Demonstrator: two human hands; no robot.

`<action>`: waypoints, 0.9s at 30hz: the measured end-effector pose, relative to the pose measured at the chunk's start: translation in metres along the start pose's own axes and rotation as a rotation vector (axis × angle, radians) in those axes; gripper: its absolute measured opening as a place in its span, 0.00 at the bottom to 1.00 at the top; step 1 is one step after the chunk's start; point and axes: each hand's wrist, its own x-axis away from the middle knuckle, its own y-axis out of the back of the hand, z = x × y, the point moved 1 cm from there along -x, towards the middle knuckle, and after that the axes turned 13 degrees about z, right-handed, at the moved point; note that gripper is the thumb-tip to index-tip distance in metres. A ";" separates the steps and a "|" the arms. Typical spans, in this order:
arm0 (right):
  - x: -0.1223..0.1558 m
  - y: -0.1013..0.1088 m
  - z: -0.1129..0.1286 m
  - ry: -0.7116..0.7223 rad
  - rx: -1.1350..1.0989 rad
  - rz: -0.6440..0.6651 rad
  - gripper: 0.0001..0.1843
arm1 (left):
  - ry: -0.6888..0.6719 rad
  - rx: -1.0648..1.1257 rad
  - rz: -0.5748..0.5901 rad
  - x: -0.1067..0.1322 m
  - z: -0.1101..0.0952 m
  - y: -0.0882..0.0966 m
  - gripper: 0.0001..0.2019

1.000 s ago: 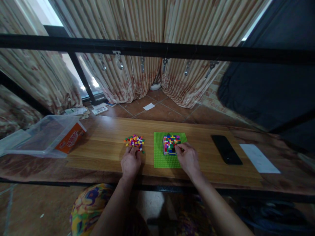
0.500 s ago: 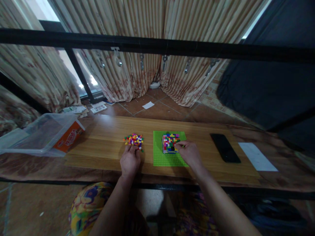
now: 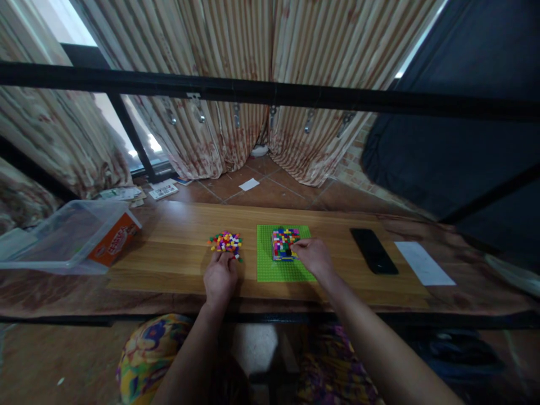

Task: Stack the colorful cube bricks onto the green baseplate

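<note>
A multicoloured block of small toy bricks (image 3: 283, 243) stands on a green studded baseplate (image 3: 265, 270). My right hand (image 3: 314, 257) reaches over its right side, thumb and forefinger pinched together at the top edge. Whatever lies between those fingertips is too small to make out. To the left, loose toy bricks (image 3: 226, 240) in many colours lie heaped on the wooden board. My left hand (image 3: 220, 274) rests at the near edge of this heap with fingers bent and drawn together. Its fingertips touch the bricks, and anything held there is hidden.
A clear plastic bin (image 3: 71, 230) with an orange label lies at the board's left end. On the right are a black phone (image 3: 373, 251) and a white paper sheet (image 3: 424, 263). A dark metal rail (image 3: 253, 90) crosses in front of the curtains (image 3: 236, 45).
The camera view has shifted slightly, moving the board and bricks left in the picture. My right hand remains pinched at the brick block's right side; my left stays at the heap.
</note>
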 end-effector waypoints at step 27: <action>0.024 -0.102 0.056 0.257 -1.071 0.322 0.12 | -0.314 0.564 0.141 0.008 -0.016 0.009 0.05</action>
